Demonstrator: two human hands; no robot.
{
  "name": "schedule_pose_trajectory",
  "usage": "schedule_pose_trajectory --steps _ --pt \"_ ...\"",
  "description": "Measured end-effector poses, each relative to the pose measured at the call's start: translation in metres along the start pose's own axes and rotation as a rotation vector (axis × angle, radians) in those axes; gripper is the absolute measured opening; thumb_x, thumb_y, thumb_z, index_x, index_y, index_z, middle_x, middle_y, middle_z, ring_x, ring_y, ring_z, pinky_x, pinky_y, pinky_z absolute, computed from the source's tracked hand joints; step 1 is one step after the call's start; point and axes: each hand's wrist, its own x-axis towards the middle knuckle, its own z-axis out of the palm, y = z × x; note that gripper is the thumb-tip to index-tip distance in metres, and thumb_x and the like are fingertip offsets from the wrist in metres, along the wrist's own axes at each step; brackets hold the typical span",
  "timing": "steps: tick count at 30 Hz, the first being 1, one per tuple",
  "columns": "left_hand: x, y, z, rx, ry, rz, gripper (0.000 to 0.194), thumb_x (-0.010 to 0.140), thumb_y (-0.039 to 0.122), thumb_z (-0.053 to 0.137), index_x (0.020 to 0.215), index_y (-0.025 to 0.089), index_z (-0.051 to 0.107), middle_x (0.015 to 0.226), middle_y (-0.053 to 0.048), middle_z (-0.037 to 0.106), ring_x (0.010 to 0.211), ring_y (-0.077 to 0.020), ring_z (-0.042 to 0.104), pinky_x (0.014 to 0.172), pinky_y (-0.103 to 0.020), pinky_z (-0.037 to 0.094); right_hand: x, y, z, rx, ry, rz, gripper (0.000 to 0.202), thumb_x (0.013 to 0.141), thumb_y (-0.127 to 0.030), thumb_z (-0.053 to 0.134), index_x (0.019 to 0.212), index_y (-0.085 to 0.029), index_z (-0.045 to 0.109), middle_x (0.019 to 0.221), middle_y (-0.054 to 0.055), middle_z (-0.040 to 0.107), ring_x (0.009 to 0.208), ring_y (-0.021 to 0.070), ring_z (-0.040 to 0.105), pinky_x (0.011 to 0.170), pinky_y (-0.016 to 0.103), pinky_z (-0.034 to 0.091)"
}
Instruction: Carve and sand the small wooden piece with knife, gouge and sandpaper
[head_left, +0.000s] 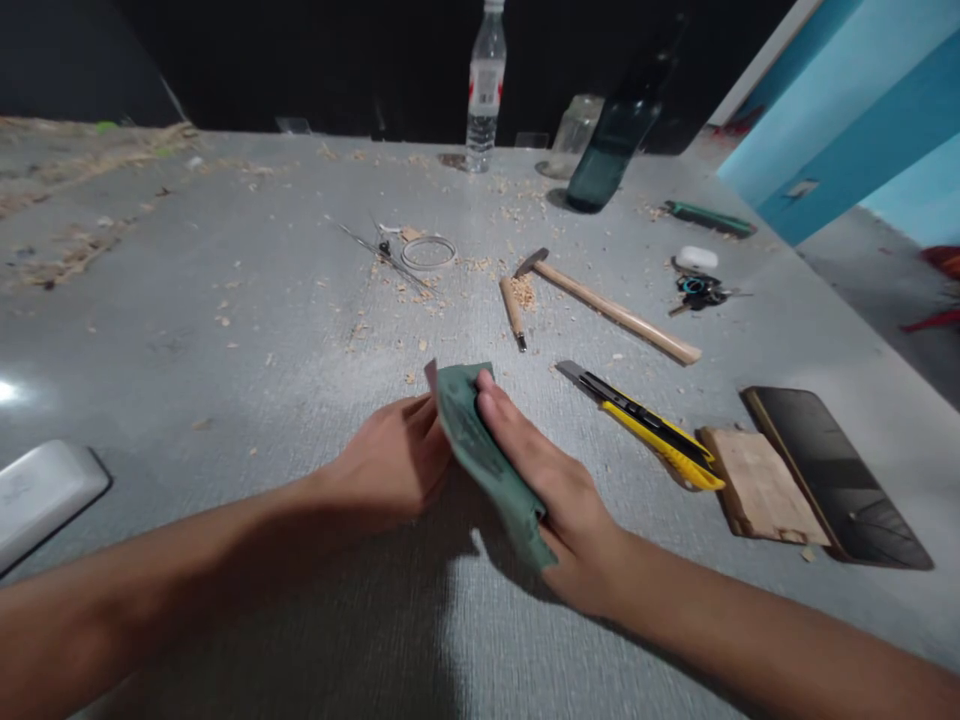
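A green sheet (487,450), folded and curved, stands between my two hands above the grey table (285,600). My right hand (551,480) is wrapped round its right side, fingers pressed along it. On the other side my left hand (401,450) is closed, its fingertips hidden behind the sheet; what it holds cannot be made out, though a thin brownish edge (431,375) sticks up beside the sheet. To the right lie a yellow utility knife (652,430) with its blade out, a wooden block (765,485) and a dark phone (840,475).
Ahead lie a hammer (615,312), a small wooden-handled tool (513,312), coiled wire (427,252) and wood chips. Keys (701,292) and a white case (696,259) are farther right. Bottles (486,90) and a jar (576,137) stand at the back. A white object (49,495) sits left.
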Motion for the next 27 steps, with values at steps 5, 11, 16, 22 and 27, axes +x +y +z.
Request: schedule_pose_trajectory --steps 5,11,16,22,27 --pt "0.0019 0.0024 -0.0039 0.177 -0.031 0.022 0.023 0.098 0.018 0.042 0.113 0.017 0.059 0.101 -0.011 0.07 0.085 -0.0253 0.068 0.077 -0.04 0.056 0.0023 0.0046 0.0029 0.013 0.053 0.206 0.082 0.1 -0.005 0.046 0.173 -0.035 0.023 0.176 0.002 0.036 0.161 0.0194 0.038 0.132 0.047 0.035" --pt "-0.0002 0.0001 -0.0031 0.198 -0.055 0.053 0.033 0.103 0.028 0.042 0.131 0.019 0.057 0.105 -0.011 0.072 0.085 -0.0266 0.069 0.075 -0.04 0.055 -0.0013 -0.0002 -0.0008 -0.034 -0.011 -0.022 0.094 0.092 -0.004 0.05 0.175 -0.023 0.011 0.181 0.006 0.016 0.166 0.0262 0.025 0.134 0.052 0.03" --pt "0.0017 0.0027 -0.0056 0.221 -0.089 -0.015 0.025 0.098 0.02 0.043 0.116 0.017 0.058 0.104 -0.013 0.07 0.083 -0.0264 0.068 0.075 -0.041 0.055 0.001 0.0064 0.0038 0.021 0.049 0.159 0.088 0.095 -0.002 0.047 0.173 -0.033 0.021 0.176 0.003 0.033 0.161 0.0233 0.038 0.131 0.052 0.036" --pt "0.0009 0.0022 -0.0055 0.2 -0.098 -0.007 0.022 0.101 0.025 0.041 0.117 0.019 0.056 0.109 -0.013 0.07 0.089 -0.0269 0.069 0.08 -0.043 0.057 -0.0013 0.0031 0.0016 0.002 0.031 0.083 0.087 0.097 -0.007 0.05 0.174 -0.032 0.019 0.178 0.004 0.029 0.162 0.024 0.035 0.132 0.051 0.035" --pt "0.0025 0.0027 -0.0077 0.191 -0.129 -0.073 0.016 0.101 0.026 0.039 0.107 0.019 0.053 0.101 -0.012 0.069 0.086 -0.0269 0.068 0.079 -0.044 0.056 0.001 0.004 0.0025 0.045 0.04 0.188 0.082 0.1 -0.008 0.048 0.173 -0.033 0.022 0.177 0.003 0.032 0.161 0.022 0.037 0.132 0.05 0.034"
